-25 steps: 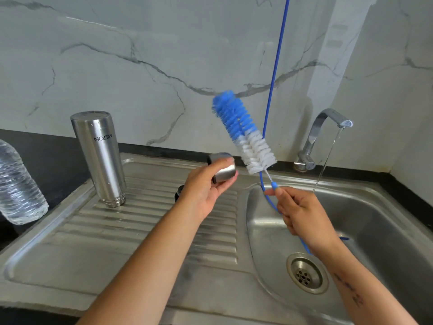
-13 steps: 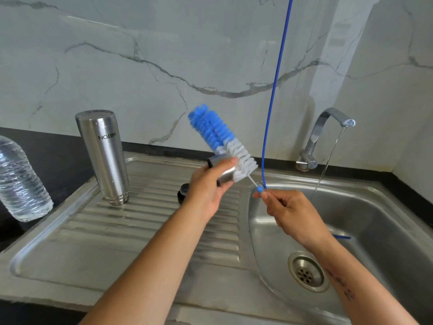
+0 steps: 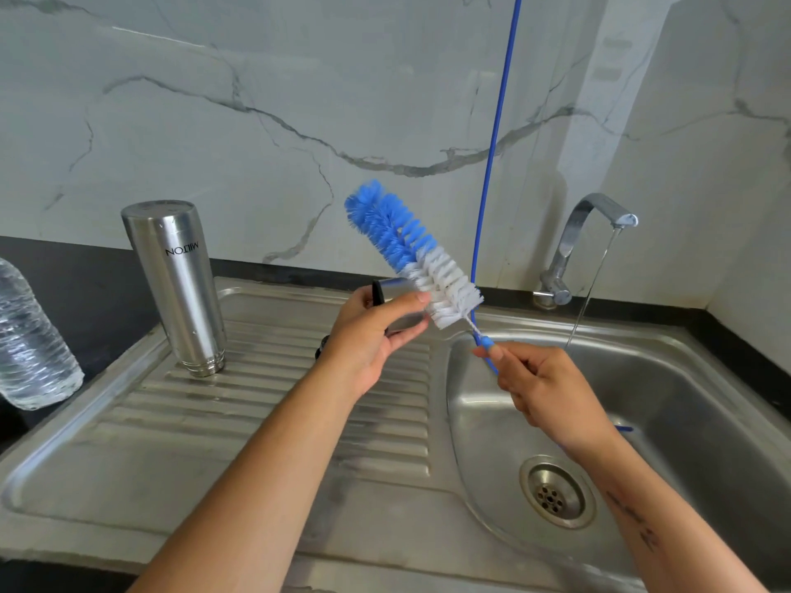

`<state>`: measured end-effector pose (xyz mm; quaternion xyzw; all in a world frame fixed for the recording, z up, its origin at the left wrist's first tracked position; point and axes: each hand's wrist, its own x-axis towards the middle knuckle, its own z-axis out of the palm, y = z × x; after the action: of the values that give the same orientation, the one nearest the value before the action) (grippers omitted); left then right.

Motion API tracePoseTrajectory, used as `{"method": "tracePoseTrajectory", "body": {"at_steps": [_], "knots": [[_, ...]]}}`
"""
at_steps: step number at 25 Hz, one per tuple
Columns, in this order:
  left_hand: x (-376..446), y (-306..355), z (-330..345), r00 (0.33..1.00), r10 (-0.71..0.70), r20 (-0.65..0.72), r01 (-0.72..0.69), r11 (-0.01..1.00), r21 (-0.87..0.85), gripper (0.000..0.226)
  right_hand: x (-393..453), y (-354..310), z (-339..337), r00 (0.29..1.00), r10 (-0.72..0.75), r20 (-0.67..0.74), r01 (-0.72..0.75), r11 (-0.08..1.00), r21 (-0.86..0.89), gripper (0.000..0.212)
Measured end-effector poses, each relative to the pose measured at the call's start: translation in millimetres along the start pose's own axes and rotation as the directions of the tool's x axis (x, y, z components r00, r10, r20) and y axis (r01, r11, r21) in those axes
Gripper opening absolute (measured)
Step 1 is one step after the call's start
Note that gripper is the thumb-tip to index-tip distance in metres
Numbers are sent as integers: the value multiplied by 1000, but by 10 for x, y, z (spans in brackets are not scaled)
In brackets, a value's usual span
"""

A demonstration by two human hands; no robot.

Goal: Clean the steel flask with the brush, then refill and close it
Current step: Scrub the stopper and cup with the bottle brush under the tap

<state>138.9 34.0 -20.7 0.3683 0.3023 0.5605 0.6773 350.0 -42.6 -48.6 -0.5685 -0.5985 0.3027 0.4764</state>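
The steel flask [image 3: 175,284] stands upside down on the ribbed drainboard [image 3: 150,413], left of my hands. My left hand [image 3: 376,331] is shut on the flask's steel cap [image 3: 396,289], held above the drainboard. My right hand [image 3: 539,387] pinches the blue handle of the bottle brush [image 3: 411,250] just below its bristles. The blue and white bristle head tilts up to the left, and its white part touches the cap. A small dark part [image 3: 321,348] lies on the drainboard, mostly hidden behind my left wrist.
The tap [image 3: 586,233] at the back right runs a thin stream into the steel sink basin [image 3: 706,421], which has a drain [image 3: 556,492]. A clear plastic water bottle [image 3: 30,344] stands at the far left on the black counter. A marble wall rises behind.
The brush swung down and left from beside the cap until its white bristles met the cap. Both hands shifted slightly; the flask stayed put.
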Motion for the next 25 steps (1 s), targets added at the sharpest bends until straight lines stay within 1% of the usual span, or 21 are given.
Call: {"method": "tracePoseTrajectory", "body": {"at_steps": [2,3,5,6,7,8,10,11,12,14,15,16,17,18,20,21,22,24,25], "knots": [[-10,-40,11,1000,3,-3,-3,1000,-14,26,-14,0,-17,999,31,-9,-30,998,57,26],[-20,-43,39,1000,16,-18,-17,999,-47,29,-24,-14,-4,999,36,5,-36,997,68,25],[41,9,-6,995,59,-85,-73,982,-177,37,-53,-36,33,998,31,59,-34,998,46,25],[71,44,-54,990,82,-114,-106,967,-231,37,-63,-44,47,996,27,87,-30,999,25,25],[86,51,-79,988,96,-121,-124,962,-245,37,-68,-47,57,994,25,107,-26,1000,7,24],[78,31,-72,991,89,-101,-109,972,-209,38,-61,-51,70,994,22,107,-21,1000,-8,24],[10,-106,34,999,34,-15,-35,998,-61,45,-31,-65,97,999,0,41,2,999,-40,23],[-5,-150,81,1000,20,9,-20,1000,-18,47,-24,-61,98,1000,-9,13,9,999,-50,23],[2,-155,90,999,33,2,-33,999,-21,46,-30,-58,90,1000,-5,17,6,999,-47,23],[93,-76,-4,991,108,-79,-117,986,-118,41,-63,-45,60,993,12,114,-8,999,-38,25],[128,-29,-67,984,136,-113,-152,978,-144,36,-73,-36,57,989,11,149,-2,998,-62,26],[130,-17,-92,984,134,-114,-148,981,-127,33,-70,-21,63,989,-4,145,17,996,-92,26],[108,-51,-84,991,105,-86,-110,992,-68,32,-47,-14,85,994,-24,111,35,994,-101,26],[55,-122,6,998,62,-20,-62,998,14,35,-28,-4,74,998,-33,52,37,996,-76,26],[-24,-277,131,996,-3,91,-12,986,165,51,33,-3,11,998,-18,-57,22,998,65,26],[-46,-336,152,991,-11,130,-20,972,235,60,47,-4,-69,993,-7,-116,25,988,151,26],[-46,-384,144,988,16,153,-67,942,329,68,47,-6,-181,983,2,-181,41,971,234,27],[-39,-468,147,980,98,175,-184,787,589,75,27,12,-430,945,16,-327,106,930,351,29],[-41,-537,178,976,106,191,-209,704,679,76,17,31,-536,913,25,-407,139,920,367,30]]}}
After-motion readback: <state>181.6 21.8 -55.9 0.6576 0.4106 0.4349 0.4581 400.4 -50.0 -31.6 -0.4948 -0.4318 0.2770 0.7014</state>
